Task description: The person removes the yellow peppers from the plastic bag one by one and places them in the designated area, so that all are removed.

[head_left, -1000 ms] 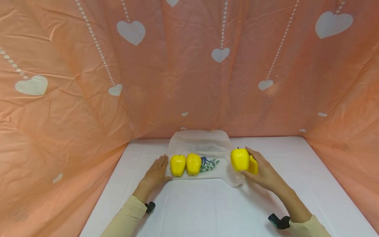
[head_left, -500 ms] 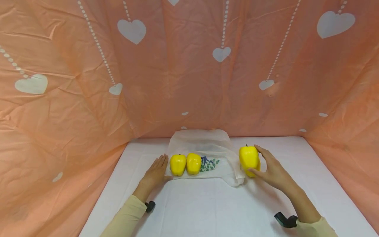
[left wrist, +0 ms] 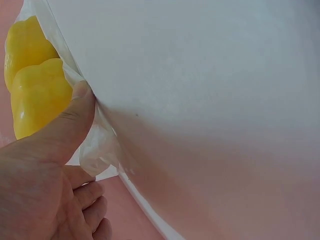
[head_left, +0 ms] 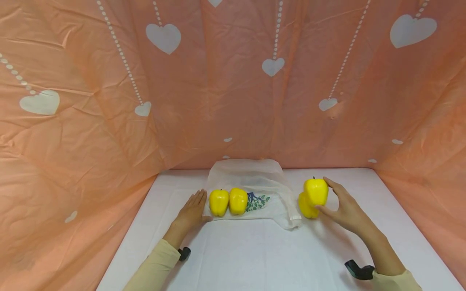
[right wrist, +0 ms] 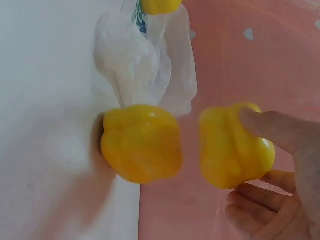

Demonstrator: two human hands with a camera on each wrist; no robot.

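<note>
Bell pepper [head_left: 316, 192], yellow, in the right hand [head_left: 344, 208]: was gripped upright between thumb and fingertips, parted only as wide as the fruit, with a short dark stem on top. Appeared lifted above the white table [head_left: 236, 254], partly covering in the head view a second pepper [head_left: 307, 210], also yellow, set just beside the right end of a thin white bag [head_left: 251, 178]. Showed clearly apart from it in the right wrist view.

Left hand [head_left: 192, 208]: lay at the opposite end of the bag, with fingers extended close together and thumb spread aside, touching the near edge.

Third pepper [head_left: 219, 202] and fourth pepper [head_left: 238, 201], both yellow: sat close together on the bag, between left hand and blue-and-green tree print [head_left: 257, 202].

Salmon drape [head_left: 233, 93]: hung behind, patterned with white hearts.
</note>
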